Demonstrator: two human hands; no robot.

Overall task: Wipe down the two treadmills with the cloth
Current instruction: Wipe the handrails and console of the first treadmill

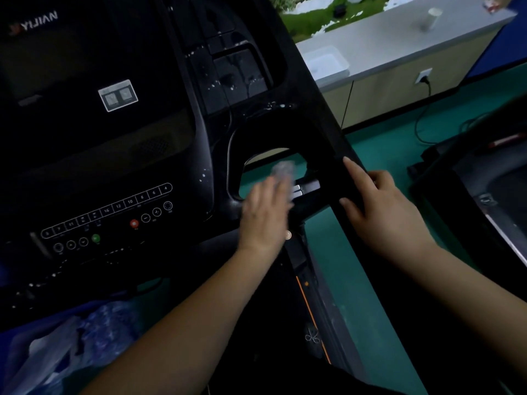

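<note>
Nearest the camera, at lower left, a crumpled plastic bag lies on something blue, below the treadmill's console. Two bare forearms reach up and away from it.

The left hand is blurred with motion; its fingers are curled over a pale cloth, which bunches out past the fingertips and presses against the lower edge of the handle opening on the near treadmill. The right hand lies just beside it to the right, fingers straight and loose, resting on the black side rail and holding nothing; it looks to be steadying the frame.

That rail runs long from lower right to upper left, away from the person, and the cloth sits just to its left, so the cloth hand is the nearer one for working along it, I judge. White specks and droplets dot the glossy panel farther up the same line, which looks like the dirt left to clear.

To the left is the button strip with red and green keys, then the dark screen bearing a sticker.

The second treadmill shows only as a dark edge at right, across green floor, well apart from the cloth. Farthest off, a grey worktop carries a clear tray and a paper cup.
</note>
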